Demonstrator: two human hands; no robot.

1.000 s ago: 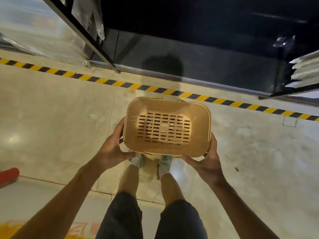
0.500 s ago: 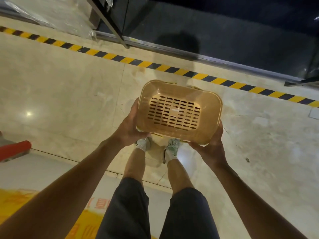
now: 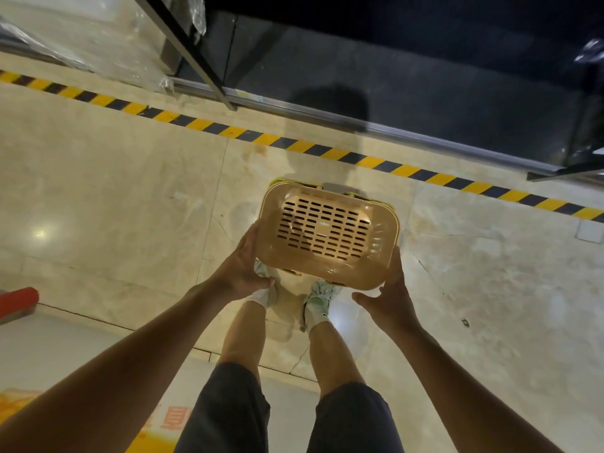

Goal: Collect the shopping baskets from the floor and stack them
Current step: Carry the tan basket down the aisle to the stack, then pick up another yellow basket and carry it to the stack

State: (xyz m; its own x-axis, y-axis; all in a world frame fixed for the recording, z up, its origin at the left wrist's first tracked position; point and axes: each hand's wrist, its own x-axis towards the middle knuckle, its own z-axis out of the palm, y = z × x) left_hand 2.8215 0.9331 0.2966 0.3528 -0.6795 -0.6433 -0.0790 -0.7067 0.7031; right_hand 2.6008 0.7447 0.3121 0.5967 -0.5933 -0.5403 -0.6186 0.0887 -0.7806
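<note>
A tan plastic shopping basket (image 3: 327, 233) with a slotted bottom hangs above the floor in front of my legs, mouth up and tilted. Yellow handles peek out past its far rim. My left hand (image 3: 243, 268) grips the left short side. My right hand (image 3: 389, 295) holds the near right corner, fingers along the side wall and thumb stretched out just under the rim. No other basket is in sight.
A yellow-and-black hazard stripe (image 3: 327, 152) crosses the marble floor ahead, with a metal rail (image 3: 425, 135) and dark flooring beyond it. A black frame post (image 3: 196, 60) slants in at upper left. A red object (image 3: 16, 302) lies at the left edge.
The basket has sunk lower and farther from my head and has turned slightly clockwise. My right thumb has come away from the rim. Both hands still carry it.
</note>
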